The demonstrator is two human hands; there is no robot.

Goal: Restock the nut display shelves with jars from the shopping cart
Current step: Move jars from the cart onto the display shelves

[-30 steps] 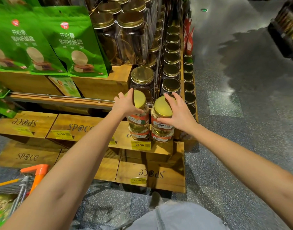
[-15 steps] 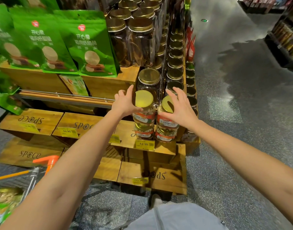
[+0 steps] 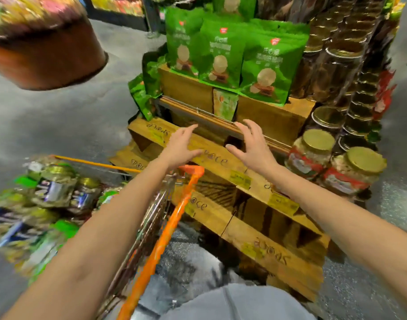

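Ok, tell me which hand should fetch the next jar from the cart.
Left, probably. The left hand, open and empty, is nearer the cart, whose jars lie on its side; the right hand, also empty, is over the crates, farther away.

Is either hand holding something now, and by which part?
Nothing is held. The left hand and the right hand are both open and spread, apart from the gold-lidded jars at the right.

Cart (image 3: 149, 215) left of the crates (image 3: 221, 162); 2 jars (image 3: 312, 153), perhaps stacked, right.
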